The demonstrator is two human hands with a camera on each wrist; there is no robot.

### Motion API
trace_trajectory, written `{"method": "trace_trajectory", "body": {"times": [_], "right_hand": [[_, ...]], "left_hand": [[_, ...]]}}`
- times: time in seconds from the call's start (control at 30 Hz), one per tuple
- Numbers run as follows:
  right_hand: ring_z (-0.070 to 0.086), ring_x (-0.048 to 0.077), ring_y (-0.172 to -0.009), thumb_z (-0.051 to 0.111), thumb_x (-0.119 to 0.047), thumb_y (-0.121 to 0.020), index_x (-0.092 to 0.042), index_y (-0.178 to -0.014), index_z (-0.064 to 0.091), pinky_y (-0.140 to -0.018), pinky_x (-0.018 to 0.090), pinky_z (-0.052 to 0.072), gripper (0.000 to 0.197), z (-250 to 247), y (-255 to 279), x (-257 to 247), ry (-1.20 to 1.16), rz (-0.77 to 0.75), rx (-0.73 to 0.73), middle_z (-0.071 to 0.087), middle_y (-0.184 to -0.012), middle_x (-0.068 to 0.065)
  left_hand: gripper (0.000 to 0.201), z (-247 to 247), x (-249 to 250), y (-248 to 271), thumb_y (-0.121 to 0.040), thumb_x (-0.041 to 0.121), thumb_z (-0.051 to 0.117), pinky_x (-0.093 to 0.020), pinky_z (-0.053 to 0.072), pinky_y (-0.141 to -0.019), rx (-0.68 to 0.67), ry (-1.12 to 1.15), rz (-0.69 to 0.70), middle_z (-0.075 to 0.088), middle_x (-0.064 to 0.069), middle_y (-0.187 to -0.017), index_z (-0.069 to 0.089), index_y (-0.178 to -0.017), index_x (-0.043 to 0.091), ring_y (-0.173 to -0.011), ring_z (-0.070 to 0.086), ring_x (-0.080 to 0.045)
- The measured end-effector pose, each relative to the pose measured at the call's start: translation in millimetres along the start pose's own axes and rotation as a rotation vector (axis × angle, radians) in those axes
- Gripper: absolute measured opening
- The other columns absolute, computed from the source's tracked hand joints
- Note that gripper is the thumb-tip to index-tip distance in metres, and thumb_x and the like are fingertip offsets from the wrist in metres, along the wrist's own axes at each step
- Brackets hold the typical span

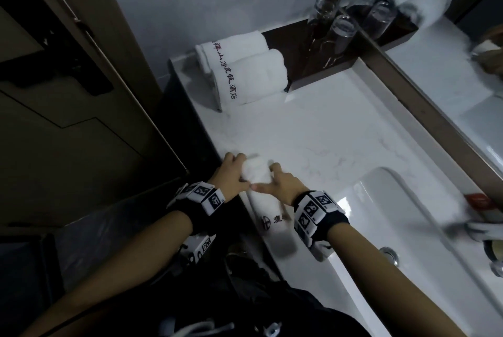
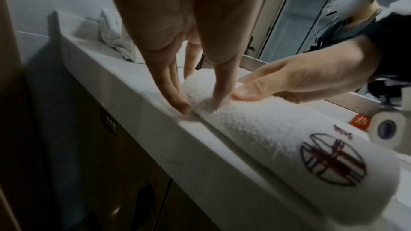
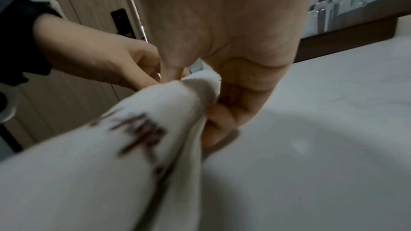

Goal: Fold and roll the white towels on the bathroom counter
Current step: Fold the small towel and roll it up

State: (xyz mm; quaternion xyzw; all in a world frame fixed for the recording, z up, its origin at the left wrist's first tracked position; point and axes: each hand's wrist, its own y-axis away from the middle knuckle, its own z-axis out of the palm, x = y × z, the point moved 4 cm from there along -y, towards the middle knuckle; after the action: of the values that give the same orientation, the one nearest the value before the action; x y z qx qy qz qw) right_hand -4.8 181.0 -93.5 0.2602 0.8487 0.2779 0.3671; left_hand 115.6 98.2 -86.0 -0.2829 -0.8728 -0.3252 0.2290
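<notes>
Left hand (image 1: 231, 173) and right hand (image 1: 283, 187) both clasp one end of the rolled white terry towel (image 1: 268, 214) on the pale marble table (image 1: 313, 132).

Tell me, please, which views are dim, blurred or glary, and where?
Head view: dim, the door side nearly black, glare on the sink, the far end of the towel smeared. Left wrist view: sharpest, the logo readable, the cabinet in shadow. Right wrist view: the near towel and its lettering blurred, the counter soft.
</notes>
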Motion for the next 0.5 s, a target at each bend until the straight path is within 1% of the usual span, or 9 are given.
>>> {"method": "trace_trajectory", "body": {"times": [0.07,0.13,0.2,0.3,0.37,0.4,0.43,0.47,0.5], "right_hand": [[0.064,0.032,-0.083,0.060,-0.045,-0.085,-0.005,-0.135,0.025,-0.077,0.035,0.047,0.072,1,-6,-5,-0.124,0.024,-0.026,0.059,-0.113,0.014],[0.064,0.033,-0.075,0.061,-0.036,-0.088,-0.007,-0.127,0.029,-0.076,0.044,0.052,0.058,0,-12,-12,-0.313,0.033,-0.012,0.058,-0.105,0.012],[0.062,0.032,-0.065,0.060,-0.028,-0.090,-0.010,-0.113,0.027,-0.069,0.046,0.053,0.044,-2,-16,-18,-0.500,0.034,0.055,0.058,-0.091,0.012],[0.061,0.017,-0.043,0.059,-0.020,-0.091,-0.011,-0.103,0.024,-0.052,0.031,0.056,0.038,-6,-23,-25,-0.824,0.086,0.193,0.050,-0.076,0.008],[0.062,0.013,-0.041,0.059,-0.014,-0.091,-0.010,-0.101,0.024,-0.050,0.024,0.058,0.037,-11,-28,-27,-1.028,0.116,0.286,0.047,-0.082,0.010],[0.063,0.015,-0.044,0.059,-0.012,-0.091,-0.009,-0.100,0.024,-0.052,0.024,0.058,0.036,-14,-31,-29,-1.109,0.123,0.322,0.047,-0.084,0.013],[0.064,0.020,-0.049,0.058,-0.011,-0.091,-0.009,-0.100,0.024,-0.054,0.025,0.059,0.036,-18,-33,-30,-1.177,0.125,0.349,0.046,-0.086,0.015],[0.063,0.025,-0.056,0.058,-0.010,-0.091,-0.008,-0.101,0.024,-0.056,0.027,0.059,0.035,-22,-36,-32,-1.231,0.128,0.372,0.045,-0.087,0.016],[0.061,0.027,-0.061,0.058,-0.010,-0.091,-0.008,-0.103,0.024,-0.058,0.029,0.059,0.036,-27,-40,-33,-1.278,0.127,0.396,0.044,-0.088,0.016]], "left_hand": [[0.052,-6,-1,-1,-0.082,0.019,0.062,-0.041,0.045,-0.092,0.046,0.029,0.005,0.038,-0.020,-0.124,0.038,-0.125,0.003,-0.106,0.052,-0.037],[0.048,-12,-10,-3,-0.087,0.026,0.059,-0.040,0.044,-0.093,0.075,0.102,-0.026,0.042,-0.021,-0.124,0.040,-0.124,0.002,-0.107,0.052,-0.036],[0.048,-18,-21,-5,-0.090,0.033,0.055,-0.037,0.043,-0.094,0.081,0.141,-0.056,0.047,-0.022,-0.124,0.042,-0.125,0.003,-0.109,0.052,-0.035],[0.048,-24,-39,-10,-0.089,0.038,0.053,-0.028,0.040,-0.091,0.091,0.155,-0.077,0.051,-0.019,-0.120,0.046,-0.122,0.004,-0.108,0.053,-0.031],[0.043,-28,-45,-16,-0.088,0.037,0.056,-0.019,0.036,-0.082,0.105,0.196,-0.086,0.052,-0.016,-0.113,0.051,-0.116,0.004,-0.104,0.055,-0.028],[0.040,-30,-47,-21,-0.087,0.034,0.058,-0.016,0.036,-0.079,0.122,0.252,-0.094,0.053,-0.014,-0.109,0.053,-0.112,0.003,-0.100,0.056,-0.027],[0.037,-33,-48,-27,-0.086,0.031,0.061,-0.018,0.042,-0.080,0.137,0.361,-0.119,0.055,-0.014,-0.105,0.055,-0.109,0.003,-0.096,0.058,-0.026],[0.033,-34,-49,-32,-0.086,0.028,0.063,-0.026,0.050,-0.080,0.124,0.518,-0.168,0.056,-0.014,-0.103,0.054,-0.106,0.003,-0.090,0.060,-0.025],[0.029,-34,-47,-36,-0.086,0.027,0.063,-0.031,0.055,-0.075,0.092,0.693,-0.224,0.056,-0.015,-0.100,0.054,-0.103,0.005,-0.082,0.061,-0.024]]}}
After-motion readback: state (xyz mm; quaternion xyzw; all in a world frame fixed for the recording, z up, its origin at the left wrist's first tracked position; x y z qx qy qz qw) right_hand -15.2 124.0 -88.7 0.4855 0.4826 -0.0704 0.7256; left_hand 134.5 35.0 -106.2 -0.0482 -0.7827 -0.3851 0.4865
